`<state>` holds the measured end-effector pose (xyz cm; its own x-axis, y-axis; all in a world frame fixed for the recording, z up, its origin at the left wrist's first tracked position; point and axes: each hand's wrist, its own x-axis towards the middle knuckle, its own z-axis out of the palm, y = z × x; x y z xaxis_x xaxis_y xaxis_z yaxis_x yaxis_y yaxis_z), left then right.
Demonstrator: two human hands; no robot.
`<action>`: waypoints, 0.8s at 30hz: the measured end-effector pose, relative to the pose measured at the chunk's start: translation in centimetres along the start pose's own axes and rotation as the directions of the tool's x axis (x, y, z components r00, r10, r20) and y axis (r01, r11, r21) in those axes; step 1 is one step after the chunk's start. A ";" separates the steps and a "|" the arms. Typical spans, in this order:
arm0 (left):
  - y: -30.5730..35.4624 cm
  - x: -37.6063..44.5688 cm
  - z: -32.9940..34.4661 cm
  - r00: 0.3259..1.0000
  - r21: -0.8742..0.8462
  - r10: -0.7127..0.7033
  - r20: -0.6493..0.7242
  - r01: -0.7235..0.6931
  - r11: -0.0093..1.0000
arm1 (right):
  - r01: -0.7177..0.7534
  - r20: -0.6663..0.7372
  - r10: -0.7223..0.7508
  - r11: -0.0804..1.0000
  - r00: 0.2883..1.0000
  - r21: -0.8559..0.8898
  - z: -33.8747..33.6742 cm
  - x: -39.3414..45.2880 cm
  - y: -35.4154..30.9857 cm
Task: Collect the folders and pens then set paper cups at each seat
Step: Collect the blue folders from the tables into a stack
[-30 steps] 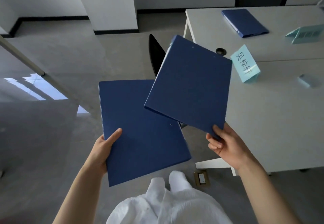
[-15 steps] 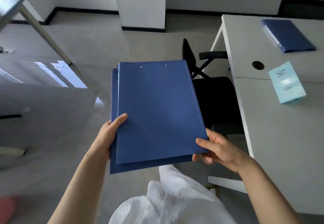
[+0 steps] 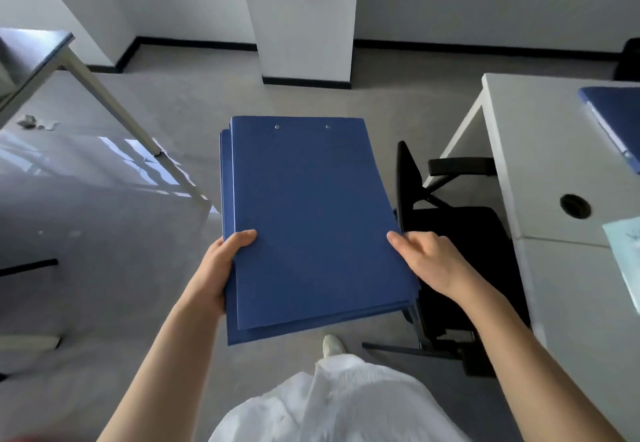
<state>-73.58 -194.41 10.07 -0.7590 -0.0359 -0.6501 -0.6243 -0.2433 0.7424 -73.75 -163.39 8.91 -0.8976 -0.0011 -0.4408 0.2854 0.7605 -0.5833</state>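
A stack of blue folders (image 3: pixel 311 216) is held flat in front of me, the top one showing two metal rivets near its far edge. My left hand (image 3: pixel 221 268) grips the stack's left edge, thumb on top and fingers underneath. My right hand (image 3: pixel 426 261) holds the right edge, thumb lying on the cover. Another blue folder (image 3: pixel 614 119) lies on the white table (image 3: pixel 540 164) at the far right, partly cut off by the frame. No pens or paper cups are visible.
A black office chair (image 3: pixel 453 254) is tucked at the table's left side, right of the stack. A pale teal name card (image 3: pixel 627 251) and a round cable hole (image 3: pixel 575 206) are on the table. Another table's leg (image 3: pixel 131 123) slants at left. A white pillar (image 3: pixel 304 19) stands ahead.
The folder in my right hand has been laid onto the one in my left, forming one squared stack. My view has turned left, so the table sits farther right.
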 end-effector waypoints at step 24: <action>25.6 31.9 0.3 0.946 0.258 -0.170 0.276 0.098 0.961 | -0.007 -0.270 0.291 0.692 0.918 0.722 -1.6 31.9 -17.6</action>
<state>-113.83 -201.48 8.38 -0.6628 0.2751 -0.6964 -0.7219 0.0124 0.6919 -107.95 -175.76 6.24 -0.8313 0.3959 -0.3902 0.4464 0.0571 -0.8930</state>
